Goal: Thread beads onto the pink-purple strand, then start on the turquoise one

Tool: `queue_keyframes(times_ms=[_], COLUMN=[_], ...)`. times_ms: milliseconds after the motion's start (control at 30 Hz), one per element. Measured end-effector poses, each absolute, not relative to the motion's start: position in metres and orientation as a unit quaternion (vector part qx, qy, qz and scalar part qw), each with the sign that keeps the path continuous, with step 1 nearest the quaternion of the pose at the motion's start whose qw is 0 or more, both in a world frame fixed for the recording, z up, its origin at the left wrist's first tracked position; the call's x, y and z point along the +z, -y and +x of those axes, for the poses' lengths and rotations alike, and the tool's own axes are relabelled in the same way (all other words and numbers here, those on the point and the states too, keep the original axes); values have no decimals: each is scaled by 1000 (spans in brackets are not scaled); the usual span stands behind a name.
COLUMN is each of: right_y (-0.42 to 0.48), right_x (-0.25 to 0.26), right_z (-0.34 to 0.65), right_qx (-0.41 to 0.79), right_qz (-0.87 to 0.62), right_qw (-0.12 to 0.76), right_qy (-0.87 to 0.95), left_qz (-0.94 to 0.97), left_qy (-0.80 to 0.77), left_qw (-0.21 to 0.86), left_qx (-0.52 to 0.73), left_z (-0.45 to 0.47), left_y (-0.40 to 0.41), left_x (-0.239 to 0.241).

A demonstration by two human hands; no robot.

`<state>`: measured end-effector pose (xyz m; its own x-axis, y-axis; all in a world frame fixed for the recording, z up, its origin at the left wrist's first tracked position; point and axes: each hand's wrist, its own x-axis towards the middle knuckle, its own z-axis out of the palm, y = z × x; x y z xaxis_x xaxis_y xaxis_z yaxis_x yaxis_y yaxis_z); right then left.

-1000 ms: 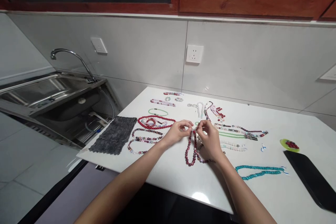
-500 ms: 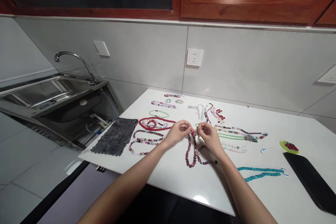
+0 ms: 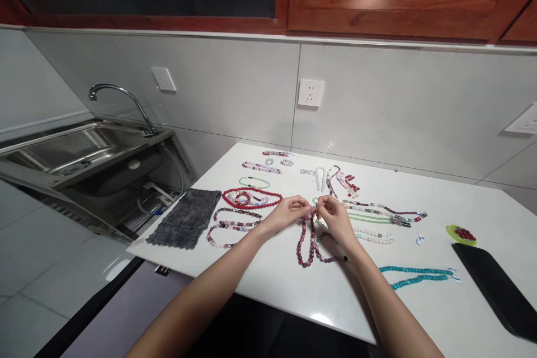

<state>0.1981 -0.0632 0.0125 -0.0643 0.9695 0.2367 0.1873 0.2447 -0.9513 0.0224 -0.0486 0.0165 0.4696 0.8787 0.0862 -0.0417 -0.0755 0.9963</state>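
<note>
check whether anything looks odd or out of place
The sink looks odd: its front is open, leaving a hose exposed underneath. The dark red bead strand shows no clear damage.

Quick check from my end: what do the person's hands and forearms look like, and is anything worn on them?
Left hand and right hand are ungloved. Both forearms are slender and bare, with no sleeve, watch or bracelet visible.

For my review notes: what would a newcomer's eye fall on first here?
First, the left hand and right hand, close together at the top of a dark-red bead strand, over the white counter. Next, the bright-red bead necklace left of them, and the turquoise bead strand at the right front.
</note>
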Motion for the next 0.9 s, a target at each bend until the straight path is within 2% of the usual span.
queue_keyframes(times_ms=[267,500,633,800,900], right_y=[64,66,77,97,107], right_x=[15,20,27,30,29], right_z=[197,197,191,177,165], right_qx=[416,422,449,466,460], right_qz=[-466,-489,-469,-446,-445], right_qw=[490,478,421,350,367], right_qy=[609,595,633,679,675], left_qz=[576,496,472,521,538], left_qy=[-314,-290,-292,-284,-283], left_qw=[666,709,689,648,643], left_qx=[354,410,465,478,467], left_z=[16,10,7,6,7], left_y=[49,44,45,58,70], left_x=[16,18,23,43,56])
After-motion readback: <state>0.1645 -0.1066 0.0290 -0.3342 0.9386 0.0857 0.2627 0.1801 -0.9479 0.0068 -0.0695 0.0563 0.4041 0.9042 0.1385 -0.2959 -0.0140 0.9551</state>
